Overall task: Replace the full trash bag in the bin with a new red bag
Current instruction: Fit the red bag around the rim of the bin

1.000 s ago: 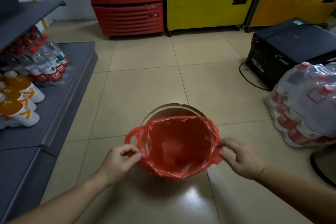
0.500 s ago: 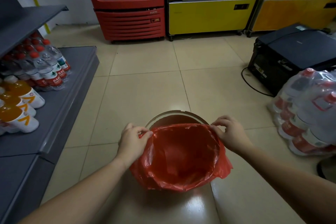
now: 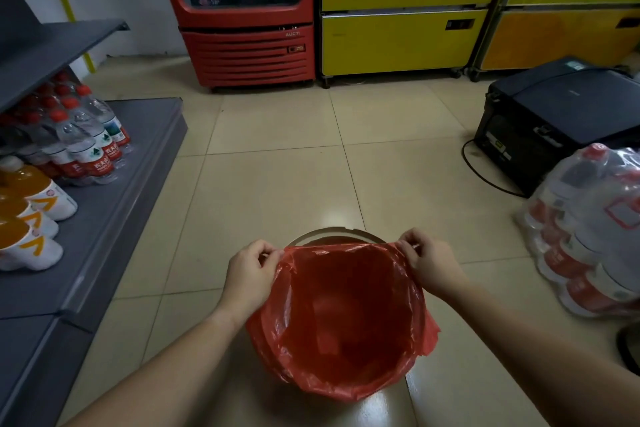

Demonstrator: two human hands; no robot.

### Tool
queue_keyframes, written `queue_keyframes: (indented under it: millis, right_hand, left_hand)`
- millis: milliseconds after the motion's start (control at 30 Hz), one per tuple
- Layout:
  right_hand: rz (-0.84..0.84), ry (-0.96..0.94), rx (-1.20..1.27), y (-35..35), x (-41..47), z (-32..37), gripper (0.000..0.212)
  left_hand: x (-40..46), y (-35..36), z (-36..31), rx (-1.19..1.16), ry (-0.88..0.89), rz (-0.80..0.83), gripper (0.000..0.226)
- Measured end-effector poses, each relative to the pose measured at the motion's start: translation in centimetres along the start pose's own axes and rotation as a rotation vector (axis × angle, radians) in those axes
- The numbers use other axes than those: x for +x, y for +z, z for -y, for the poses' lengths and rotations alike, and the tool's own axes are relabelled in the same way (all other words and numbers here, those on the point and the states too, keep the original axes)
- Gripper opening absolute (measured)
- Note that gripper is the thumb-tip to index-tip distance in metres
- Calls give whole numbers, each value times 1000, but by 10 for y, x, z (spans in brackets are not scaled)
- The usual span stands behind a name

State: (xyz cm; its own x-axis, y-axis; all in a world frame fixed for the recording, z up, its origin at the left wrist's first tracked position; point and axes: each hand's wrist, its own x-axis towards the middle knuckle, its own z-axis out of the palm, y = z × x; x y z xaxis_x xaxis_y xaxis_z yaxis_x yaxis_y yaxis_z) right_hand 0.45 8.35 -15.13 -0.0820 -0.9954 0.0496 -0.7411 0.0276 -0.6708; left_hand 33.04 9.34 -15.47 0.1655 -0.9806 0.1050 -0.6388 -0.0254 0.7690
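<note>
Red bag [image 3: 346, 319] sits open-mouthed in bin, near edge folded down over rim toward me. My left hand [image 3: 251, 274] pinches bag's far-left edge, fingers closed on plastic. My right hand [image 3: 431, 262] pinches far-right edge same way. Far edge stretched taut between my hands, not yet over bin rim [image 3: 332, 230], which shows just beyond. Bin stands on tiled floor [image 3: 277, 184]. Bottle shelf [image 3: 114, 184] left, shrink-wrapped bottles [image 3: 588, 236] right. Red cooler [image 3: 242, 10] at back.

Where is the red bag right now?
In the head view, the red bag sits low and centre, draped over the near side of the bin, its far edge pinched between the left hand and the right hand.
</note>
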Motion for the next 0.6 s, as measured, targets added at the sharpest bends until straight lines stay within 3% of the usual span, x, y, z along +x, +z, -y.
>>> queue_keyframes:
  millis: [367, 600]
  right_hand:
    - [135, 0, -10, 7, 0, -8, 18]
    - [178, 30, 30, 9, 3, -4, 19]
  left_hand:
    - [-3, -1, 17, -112, -88, 166, 22]
    - [-3, 4, 26, -266, -242, 176, 17]
